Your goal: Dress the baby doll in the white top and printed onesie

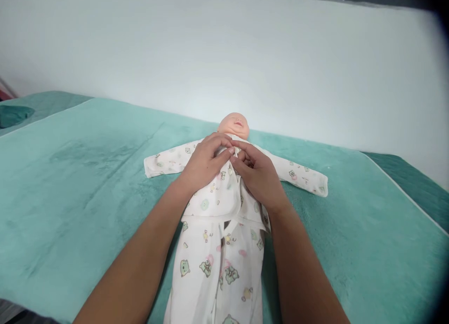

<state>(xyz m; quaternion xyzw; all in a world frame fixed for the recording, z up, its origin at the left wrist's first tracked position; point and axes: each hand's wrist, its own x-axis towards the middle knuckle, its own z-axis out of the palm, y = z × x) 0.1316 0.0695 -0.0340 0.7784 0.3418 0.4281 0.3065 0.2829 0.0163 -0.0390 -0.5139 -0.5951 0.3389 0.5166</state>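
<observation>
A baby doll point(233, 124) lies on its back, head away from me, dressed in a white baby shirt point(210, 200) with bear prints and matching trousers point(196, 277). Both sleeves spread out to the sides. At the upper chest, my left hand point(210, 160) pinches the shirt's front edge between thumb and fingers. My right hand point(257, 169) meets it there, its fingers closed on the other side of the same opening. A small button point(230, 172) shows just below my fingertips. The lower front of the shirt hangs apart over the trousers' waist. What lies between the fingertips is partly hidden.
A green plush cover point(105, 221) with a pale seam line lies under the doll. Behind it rises a white wall point(224, 52). At the far left edge sits a darker green object point(14, 115), its kind unclear.
</observation>
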